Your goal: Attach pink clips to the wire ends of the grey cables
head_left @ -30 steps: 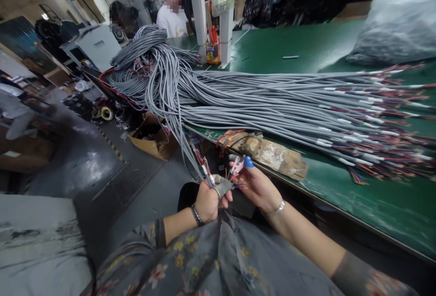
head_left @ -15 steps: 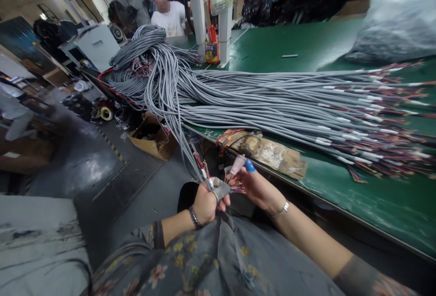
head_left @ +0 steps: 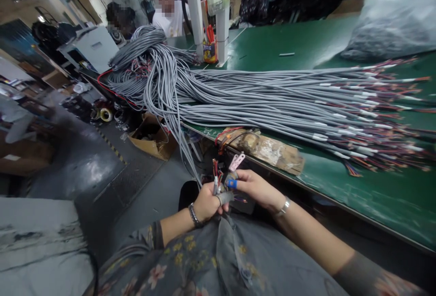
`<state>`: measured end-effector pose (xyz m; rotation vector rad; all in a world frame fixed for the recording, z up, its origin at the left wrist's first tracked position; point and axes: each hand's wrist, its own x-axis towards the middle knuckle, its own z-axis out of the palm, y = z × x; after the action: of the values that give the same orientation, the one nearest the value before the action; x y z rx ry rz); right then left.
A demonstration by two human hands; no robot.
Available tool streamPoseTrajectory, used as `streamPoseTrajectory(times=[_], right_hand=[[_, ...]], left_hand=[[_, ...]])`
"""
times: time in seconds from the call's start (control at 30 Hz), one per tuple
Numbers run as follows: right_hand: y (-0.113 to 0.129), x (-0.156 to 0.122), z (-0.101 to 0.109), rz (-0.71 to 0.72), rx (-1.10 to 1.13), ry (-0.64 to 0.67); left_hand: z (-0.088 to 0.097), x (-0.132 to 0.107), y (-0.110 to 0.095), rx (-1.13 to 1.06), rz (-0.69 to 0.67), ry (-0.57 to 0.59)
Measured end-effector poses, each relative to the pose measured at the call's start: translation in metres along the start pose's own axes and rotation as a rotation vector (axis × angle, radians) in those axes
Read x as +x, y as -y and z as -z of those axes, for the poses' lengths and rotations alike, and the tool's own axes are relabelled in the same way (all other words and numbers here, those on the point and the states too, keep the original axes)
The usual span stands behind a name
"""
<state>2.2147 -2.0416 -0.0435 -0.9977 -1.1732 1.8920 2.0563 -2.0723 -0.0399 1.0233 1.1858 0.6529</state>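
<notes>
My left hand (head_left: pixel 207 203) is closed around the end of a grey cable (head_left: pixel 190 162), whose stripped coloured wires (head_left: pixel 215 169) stick up above my fist; grey tape covers one finger. My right hand (head_left: pixel 256 188) sits just to its right, fingers pinched at the wire ends, with blue tape on a fingertip and a small pink clip-like tool (head_left: pixel 236 161) sticking up from it. Both hands hover over my lap in front of the green bench (head_left: pixel 374 196). The held cable runs up to the big bundle of grey cables (head_left: pixel 259 98) lying across the bench.
The cable bundle's coloured wire ends (head_left: pixel 381 123) fan out at right. A worn brown pad (head_left: pixel 269 148) lies on the bench edge. A cardboard box (head_left: pixel 150 137) and tape roll (head_left: pixel 106 114) sit on the floor. Two people (head_left: pixel 168 7) are at the far end; a plastic-wrapped bag (head_left: pixel 391 19) lies at back right.
My hands have drawn closer together and slightly down. The wire ends in my left hand now point upright, and my right fingers have closed in on them.
</notes>
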Motion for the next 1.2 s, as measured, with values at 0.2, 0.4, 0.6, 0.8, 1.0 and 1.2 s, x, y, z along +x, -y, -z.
streamPoseTrajectory(times=[0.2, 0.4, 0.6, 0.8, 1.0, 1.2], right_hand=[[-0.001, -0.006, 0.002, -0.02, 0.049, -0.054], [-0.005, -0.009, 0.003, -0.109, 0.13, -0.048], [-0.006, -0.005, -0.004, -0.023, 0.147, -0.116], [-0.01, 0.0, 0.012, -0.076, 0.458, -0.186], [-0.002, 0.011, 0.012, -0.035, 0.523, -0.136], [-0.002, 0.015, -0.002, 0.125, 0.386, -0.287]], left_hand=[[-0.001, 0.001, -0.003, -0.055, 0.017, -0.047], [-0.003, 0.002, -0.004, -0.131, -0.02, -0.105], [-0.003, 0.002, -0.005, -0.133, 0.011, -0.077], [0.001, 0.002, -0.006, -0.257, -0.022, -0.116], [-0.008, 0.005, -0.02, -0.342, 0.001, -0.084], [-0.014, 0.012, -0.021, -0.363, -0.011, -0.095]])
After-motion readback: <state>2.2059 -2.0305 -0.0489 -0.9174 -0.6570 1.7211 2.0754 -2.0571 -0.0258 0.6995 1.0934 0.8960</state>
